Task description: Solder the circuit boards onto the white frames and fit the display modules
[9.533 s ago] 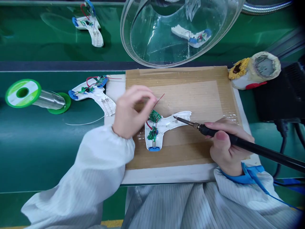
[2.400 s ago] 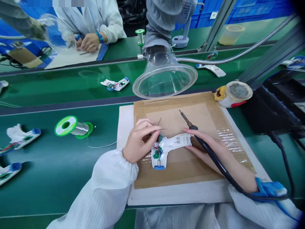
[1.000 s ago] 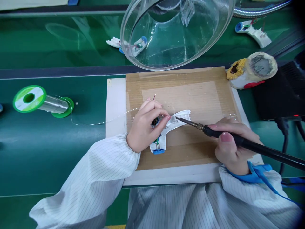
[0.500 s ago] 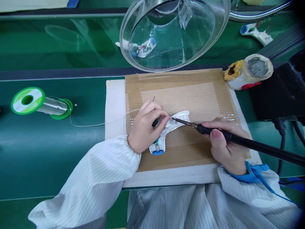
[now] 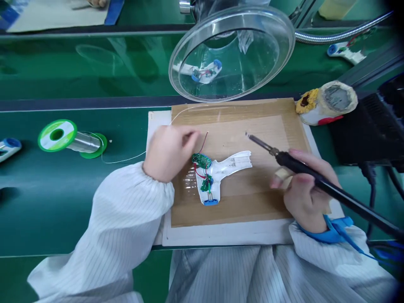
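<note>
My right hand [image 5: 307, 189] is closed around a black soldering iron [image 5: 303, 179], its tip raised over the right half of the cardboard. My left hand [image 5: 170, 151], slightly blurred, has its thumb and fingers pinched together beside the circuit board. Thin solder wire [image 5: 126, 160] runs under this hand and comes out above it in a loop; the pinched part is hidden. On the cardboard lies a white plastic shell [image 5: 225, 168] with a blue end cap [image 5: 211, 202]. Inside it sit a green circuit board [image 5: 201, 160] and smaller electronics with red wires [image 5: 198, 171].
A solder spool [image 5: 85, 142] lies left of the cardboard mat [image 5: 252, 210]. A clear round hood [image 5: 232, 94] overhangs the back. At right stand a tip-cleaning pot [image 5: 339, 101] and a black box [image 5: 356, 139] with cables. Other shells [image 5: 345, 52] lie around.
My left hand has moved left off the shell, uncovering the circuit board. The iron's tip has lifted away from the shell. The solder wire now loops above my left hand.
</note>
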A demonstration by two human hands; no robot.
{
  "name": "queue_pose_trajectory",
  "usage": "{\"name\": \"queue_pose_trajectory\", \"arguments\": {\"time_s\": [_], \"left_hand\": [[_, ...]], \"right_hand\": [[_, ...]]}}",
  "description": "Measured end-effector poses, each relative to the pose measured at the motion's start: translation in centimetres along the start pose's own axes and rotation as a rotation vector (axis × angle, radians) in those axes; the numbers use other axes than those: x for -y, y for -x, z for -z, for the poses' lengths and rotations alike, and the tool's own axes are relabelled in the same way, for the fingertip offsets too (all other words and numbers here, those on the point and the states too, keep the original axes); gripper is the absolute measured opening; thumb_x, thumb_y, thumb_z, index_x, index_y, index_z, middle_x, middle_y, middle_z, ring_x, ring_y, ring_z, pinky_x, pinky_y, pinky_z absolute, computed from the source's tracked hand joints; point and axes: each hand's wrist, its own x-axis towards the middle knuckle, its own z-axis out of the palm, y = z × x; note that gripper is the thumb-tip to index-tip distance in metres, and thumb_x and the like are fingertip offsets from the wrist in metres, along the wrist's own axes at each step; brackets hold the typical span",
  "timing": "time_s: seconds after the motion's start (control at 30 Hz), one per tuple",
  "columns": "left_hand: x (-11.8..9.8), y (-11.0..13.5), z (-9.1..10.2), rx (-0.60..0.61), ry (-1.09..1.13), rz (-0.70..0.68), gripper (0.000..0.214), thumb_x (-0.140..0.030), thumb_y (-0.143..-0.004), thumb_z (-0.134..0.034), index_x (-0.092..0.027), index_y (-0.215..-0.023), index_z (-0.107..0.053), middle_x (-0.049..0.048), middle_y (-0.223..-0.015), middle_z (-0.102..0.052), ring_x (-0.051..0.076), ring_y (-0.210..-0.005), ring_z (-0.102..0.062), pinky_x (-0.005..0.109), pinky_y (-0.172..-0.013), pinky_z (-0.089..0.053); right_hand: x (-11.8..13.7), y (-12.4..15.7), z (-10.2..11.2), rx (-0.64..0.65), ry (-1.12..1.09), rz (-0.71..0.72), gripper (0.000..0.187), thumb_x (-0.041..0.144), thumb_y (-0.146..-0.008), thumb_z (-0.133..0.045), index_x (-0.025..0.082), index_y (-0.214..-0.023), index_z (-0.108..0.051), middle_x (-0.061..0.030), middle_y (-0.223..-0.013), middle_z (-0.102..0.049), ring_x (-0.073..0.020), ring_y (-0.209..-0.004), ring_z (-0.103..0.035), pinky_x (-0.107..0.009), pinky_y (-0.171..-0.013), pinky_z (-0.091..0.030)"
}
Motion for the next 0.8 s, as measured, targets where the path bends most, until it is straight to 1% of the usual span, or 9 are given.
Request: {"name": "queue_pose_trajectory", "arguments": {"time_s": [0.07,0.13,0.2,0.27,0.37,0.47,0.57,0.67,0.8], "left_hand": [[-1.1,-0.5,-0.7,0.175,0.175,0.040,0.021,-0.025,-0.094,-0.067,-0.020,-0.078,-0.078,0.0035,-0.072,-0.075,0.020,-0.063,-0.068,0.039,-0.071,-0.061],[-2.2,-1.0,-1.0,0.281,0.395,0.109,0.019,-0.026,-0.094,-0.067,-0.018,-0.082,-0.079,0.0036,-0.077,-0.078,0.016,-0.057,-0.069,0.031,-0.058,-0.061],[-3.2,-1.4,-0.5,0.365,0.617,0.210,0.015,-0.027,-0.094,-0.067,-0.017,-0.091,-0.079,0.0059,-0.084,-0.080,0.015,-0.051,-0.068,0.026,-0.045,-0.057],[-4.0,-1.2,0.3,0.408,0.737,0.258,0.015,-0.028,-0.094,-0.069,-0.017,-0.095,-0.078,0.0071,-0.084,-0.080,0.018,-0.056,-0.073,0.025,-0.041,-0.056],[-4.9,0.0,0.8,0.322,0.710,0.150,0.012,-0.025,-0.097,-0.068,-0.017,-0.096,-0.077,0.0057,-0.085,-0.080,0.021,-0.076,-0.079,0.027,-0.059,-0.064],[-5.3,1.9,-0.3,0.119,0.283,-0.129,0.015,-0.019,-0.102,-0.061,-0.017,-0.099,-0.075,0.0057,-0.094,-0.079,0.018,-0.081,-0.076,0.029,-0.070,-0.062],[-5.3,3.6,-2.0,0.056,-0.137,-0.342,0.022,-0.012,-0.104,-0.050,-0.015,-0.098,-0.071,0.0087,-0.097,-0.076,0.020,-0.084,-0.071,0.032,-0.070,-0.055],[-5.1,4.4,-3.2,0.027,-0.133,-0.387,0.021,-0.011,-0.102,-0.052,-0.015,-0.091,-0.069,0.0110,-0.099,-0.071,0.022,-0.085,-0.066,0.036,-0.073,-0.052],[-5.2,4.7,-3.5,-0.017,0.017,-0.265,0.013,-0.015,-0.096,-0.064,-0.019,-0.087,-0.071,0.0144,-0.123,-0.065,0.031,-0.108,-0.062,0.048,-0.090,-0.048]], "right_hand": [[-0.2,-0.2,-0.6,0.073,0.075,0.004,0.029,0.035,-0.103,-0.062,0.033,-0.131,-0.067,-0.0021,-0.102,-0.080,-0.0208,-0.079,-0.078,-0.039,-0.086,-0.063],[-0.6,-0.5,-1.3,0.221,0.147,0.010,0.031,0.026,-0.101,-0.065,0.031,-0.132,-0.066,-0.0034,-0.115,-0.080,-0.0220,-0.103,-0.078,-0.037,-0.095,-0.063],[-1.1,-0.7,-1.9,0.329,0.176,0.034,0.034,0.022,-0.101,-0.063,0.029,-0.134,-0.063,-0.0039,-0.124,-0.078,-0.0211,-0.110,-0.077,-0.034,-0.094,-0.065],[-1.5,-0.7,-2.2,0.361,0.193,0.076,0.038,0.018,-0.101,-0.061,0.028,-0.137,-0.061,-0.0042,-0.125,-0.077,-0.0203,-0.111,-0.077,-0.033,-0.094,-0.065],[-1.7,-0.6,-2.2,0.351,0.202,0.141,0.042,0.015,-0.100,-0.062,0.029,-0.139,-0.059,-0.0038,-0.125,-0.077,-0.0198,-0.110,-0.077,-0.033,-0.096,-0.065],[-1.5,-0.6,-2.0,0.346,0.212,0.141,0.043,0.015,-0.100,-0.062,0.030,-0.140,-0.059,-0.0041,-0.125,-0.077,-0.0206,-0.110,-0.077,-0.035,-0.098,-0.064],[-1.5,-0.5,-1.9,0.357,0.215,0.144,0.044,0.015,-0.100,-0.061,0.030,-0.141,-0.058,-0.0049,-0.127,-0.076,-0.0212,-0.112,-0.076,-0.035,-0.099,-0.064],[-1.7,-0.5,-2.0,0.359,0.219,0.158,0.046,0.014,-0.100,-0.061,0.031,-0.142,-0.058,-0.0047,-0.130,-0.075,-0.0205,-0.114,-0.075,-0.034,-0.099,-0.063],[-1.4,-0.6,-2.1,0.371,0.198,0.168,0.044,0.012,-0.099,-0.062,0.029,-0.141,-0.059,-0.0056,-0.131,-0.074,-0.0197,-0.114,-0.075,-0.032,-0.098,-0.063]]}}
